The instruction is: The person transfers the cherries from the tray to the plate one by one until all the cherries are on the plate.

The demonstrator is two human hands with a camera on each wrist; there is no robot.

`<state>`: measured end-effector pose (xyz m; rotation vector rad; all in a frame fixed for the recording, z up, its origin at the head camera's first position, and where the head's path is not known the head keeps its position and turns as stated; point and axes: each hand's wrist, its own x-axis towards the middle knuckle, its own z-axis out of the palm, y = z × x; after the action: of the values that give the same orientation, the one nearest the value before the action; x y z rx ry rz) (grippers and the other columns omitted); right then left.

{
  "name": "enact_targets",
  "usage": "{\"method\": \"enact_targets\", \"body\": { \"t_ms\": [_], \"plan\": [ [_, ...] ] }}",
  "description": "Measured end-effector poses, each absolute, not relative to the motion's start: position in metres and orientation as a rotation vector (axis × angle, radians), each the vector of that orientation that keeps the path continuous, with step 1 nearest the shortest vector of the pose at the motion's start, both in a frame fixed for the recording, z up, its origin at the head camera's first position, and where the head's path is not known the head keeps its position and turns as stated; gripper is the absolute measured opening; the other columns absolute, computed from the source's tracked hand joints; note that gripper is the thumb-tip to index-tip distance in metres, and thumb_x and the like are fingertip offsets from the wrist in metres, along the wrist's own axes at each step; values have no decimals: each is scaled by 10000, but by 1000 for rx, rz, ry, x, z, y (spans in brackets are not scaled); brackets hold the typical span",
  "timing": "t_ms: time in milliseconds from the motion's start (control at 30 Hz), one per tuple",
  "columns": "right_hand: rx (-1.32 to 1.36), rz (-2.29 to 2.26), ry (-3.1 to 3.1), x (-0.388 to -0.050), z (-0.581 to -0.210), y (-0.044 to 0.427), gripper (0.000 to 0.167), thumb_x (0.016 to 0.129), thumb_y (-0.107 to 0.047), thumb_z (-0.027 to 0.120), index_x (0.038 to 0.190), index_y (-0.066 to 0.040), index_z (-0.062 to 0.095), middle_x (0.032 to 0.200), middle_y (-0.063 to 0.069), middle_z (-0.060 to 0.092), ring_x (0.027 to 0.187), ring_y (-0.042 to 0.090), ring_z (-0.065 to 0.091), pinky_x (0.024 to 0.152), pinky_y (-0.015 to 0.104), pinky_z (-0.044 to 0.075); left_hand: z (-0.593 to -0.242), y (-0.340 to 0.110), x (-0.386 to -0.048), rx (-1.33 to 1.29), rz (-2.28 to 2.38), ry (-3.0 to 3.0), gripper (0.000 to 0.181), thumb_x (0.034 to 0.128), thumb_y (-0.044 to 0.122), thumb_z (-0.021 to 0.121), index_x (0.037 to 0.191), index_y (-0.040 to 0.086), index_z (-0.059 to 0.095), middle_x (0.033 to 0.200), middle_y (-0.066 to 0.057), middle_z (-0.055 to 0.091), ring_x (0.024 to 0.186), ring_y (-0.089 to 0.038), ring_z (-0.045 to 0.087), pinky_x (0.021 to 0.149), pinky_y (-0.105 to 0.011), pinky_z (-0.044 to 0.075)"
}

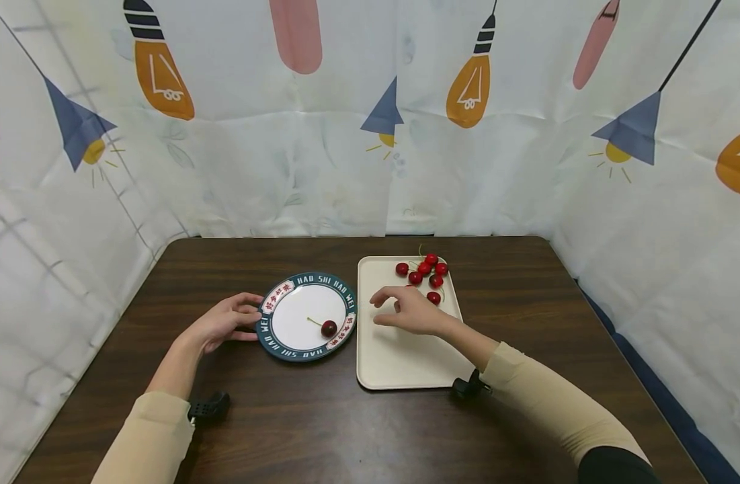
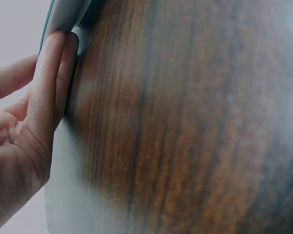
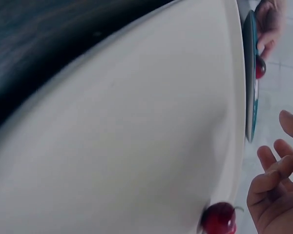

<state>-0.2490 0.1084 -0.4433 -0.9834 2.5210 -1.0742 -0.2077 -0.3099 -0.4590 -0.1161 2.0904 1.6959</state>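
My left hand point(image 1: 229, 321) holds the left rim of a round plate point(image 1: 277, 345), white with a dark teal lettered border. In the left wrist view, its fingers point(image 2: 45, 90) meet the plate's edge. One dark red cherry point(image 1: 329, 329) with a green stem lies on the plate's right part. Over the cream tray point(image 1: 400, 363) hovers my right hand point(image 1: 410, 310), thumb and forefinger apart, holding nothing. Several red cherries point(image 1: 425, 268) lie at the tray's far end, one partly hidden behind this hand. A cherry point(image 3: 219, 218) also shows low in the right wrist view.
Plate and tray sit side by side on a dark wooden table point(image 1: 285, 423), the plate on the left. Printed white curtains point(image 1: 339, 181) hang behind the table and along both sides. A black band is on each wrist.
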Motion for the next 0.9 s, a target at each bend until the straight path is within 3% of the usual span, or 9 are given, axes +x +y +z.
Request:
{"method": "enact_targets", "body": {
  "t_ms": [267, 433, 500, 633, 900],
  "plan": [
    [-917, -1130, 2562, -248, -440, 139, 339, 922, -206, 783, 1206, -38, 702, 1080, 88, 712, 786, 181, 582, 685, 294, 508, -460, -312, -208, -120, 1699, 2086, 560, 1056, 85, 566, 1529, -35, 291, 1245, -230, 533, 974, -214, 647, 869, -429, 603],
    [-852, -1199, 2538, -247, -441, 154, 305, 924, -164, 785, 1186, -32, 702, 1086, 87, 702, 620, 139, 508, 583, 262, 451, -461, -312, -209, -116, 1706, 2077, 564, 1055, 85, 568, 1528, -37, 287, 1242, -231, 536, 981, -218, 646, 874, -432, 601],
    [-836, -1211, 2545, -248, -442, 158, 287, 924, -166, 787, 1172, -46, 709, 1007, 92, 700, 558, 115, 444, 540, 257, 403, -461, -312, -209, -116, 1706, 2076, 566, 1053, 87, 572, 1527, -37, 288, 1244, -233, 536, 982, -221, 647, 874, -433, 601],
    [-792, -1205, 2592, -249, -444, 168, 264, 921, -185, 792, 1156, -92, 717, 973, 55, 700, 543, 105, 409, 529, 269, 370, -459, -311, -208, -118, 1705, 2078, 561, 1053, 85, 571, 1523, -40, 291, 1243, -235, 530, 978, -220, 646, 871, -432, 602],
    [-671, -1254, 2634, -253, -446, 189, 327, 926, -164, 783, 1225, -63, 696, 1142, 97, 689, 585, 174, 432, 543, 293, 405, -459, -311, -209, -110, 1706, 2070, 569, 1053, 86, 571, 1525, -46, 283, 1258, -252, 524, 995, -224, 646, 876, -439, 600]
  ]
}}
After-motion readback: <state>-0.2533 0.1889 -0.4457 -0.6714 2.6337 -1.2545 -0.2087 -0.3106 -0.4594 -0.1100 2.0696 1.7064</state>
